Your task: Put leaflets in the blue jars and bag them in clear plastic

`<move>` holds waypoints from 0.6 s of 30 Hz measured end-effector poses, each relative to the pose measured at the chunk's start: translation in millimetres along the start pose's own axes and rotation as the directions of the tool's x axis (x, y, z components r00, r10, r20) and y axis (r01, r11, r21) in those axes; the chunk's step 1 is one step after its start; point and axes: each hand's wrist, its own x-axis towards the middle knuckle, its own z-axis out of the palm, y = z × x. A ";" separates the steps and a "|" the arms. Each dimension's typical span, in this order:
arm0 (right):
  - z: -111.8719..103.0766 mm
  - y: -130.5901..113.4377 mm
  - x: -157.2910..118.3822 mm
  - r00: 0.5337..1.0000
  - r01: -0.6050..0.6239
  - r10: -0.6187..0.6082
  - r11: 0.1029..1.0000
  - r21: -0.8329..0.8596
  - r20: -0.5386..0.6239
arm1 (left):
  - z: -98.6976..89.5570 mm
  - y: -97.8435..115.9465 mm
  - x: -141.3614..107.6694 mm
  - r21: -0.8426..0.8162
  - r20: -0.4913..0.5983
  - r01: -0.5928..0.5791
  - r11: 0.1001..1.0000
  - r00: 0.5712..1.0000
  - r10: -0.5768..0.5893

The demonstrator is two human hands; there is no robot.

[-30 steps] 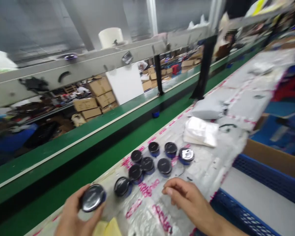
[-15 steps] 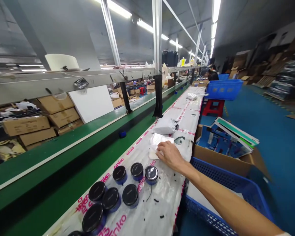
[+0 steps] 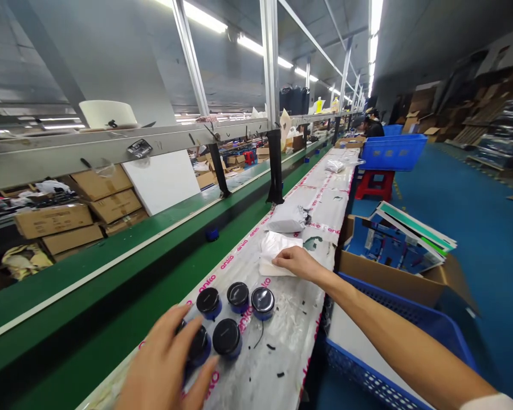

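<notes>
My right hand (image 3: 298, 263) lies at a small stack of thin white sheets (image 3: 277, 244), with thumb and fingertips pinched on the stack's near part. Whether the sheets are flat bags cannot be made out. My left hand (image 3: 162, 359) is over the near end of the bench, fingers spread, holding nothing I can see. Around it stand several short round containers with shiny black tops and blue sides, among them one container (image 3: 227, 338) right of my fingers and another container (image 3: 263, 302) farther up. My left hand hides some of them.
A white packet (image 3: 287, 218) lies beyond the sheets on the plastic-covered bench (image 3: 282, 347). Left runs a green conveyor (image 3: 171, 265) with a small blue item (image 3: 212, 234). To the right are a blue basket (image 3: 367, 370), a cardboard box (image 3: 380, 272) and a blue crate (image 3: 393, 152) on a red stool (image 3: 374, 185).
My left hand has come into view from below, over the black-topped containers. My right hand's fingers have closed into a pinch on the white sheets.
</notes>
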 end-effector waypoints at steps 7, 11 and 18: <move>-7.2 2.0 -2.3 0.995 -0.048 0.027 0.973 0.228 0.093 | 84.7 87.8 98.8 -0.004 0.394 -0.196 0.981 0.901 0.182; -9.3 7.5 2.1 0.991 -0.096 0.054 0.925 0.368 0.123 | 114.8 96.5 125.1 -0.016 0.455 -0.182 0.983 0.874 0.169; -20.8 20.4 5.0 0.987 -0.158 0.108 0.775 0.612 0.118 | 136.3 88.0 131.7 -0.008 0.481 -0.137 0.990 0.868 0.124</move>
